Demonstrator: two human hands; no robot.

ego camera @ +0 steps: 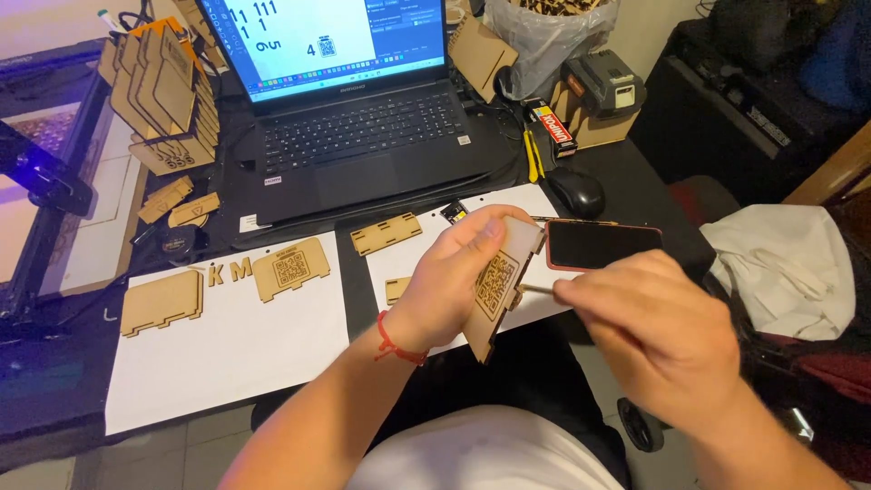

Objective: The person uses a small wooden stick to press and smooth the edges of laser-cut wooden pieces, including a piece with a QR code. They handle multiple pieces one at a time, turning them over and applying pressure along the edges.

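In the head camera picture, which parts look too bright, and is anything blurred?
Head view: the laptop screen is overexposed, nearly white; a violet glow shows on the machine at far left. The right hand is slightly motion-blurred, while the left hand and the wooden panel it holds stay fairly sharp. The phone screen is dark, without glare.

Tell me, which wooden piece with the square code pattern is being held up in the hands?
The engraved wooden panel gripped by the left hand, tilted upright. The similar coded panel lies flat on the white sheet.
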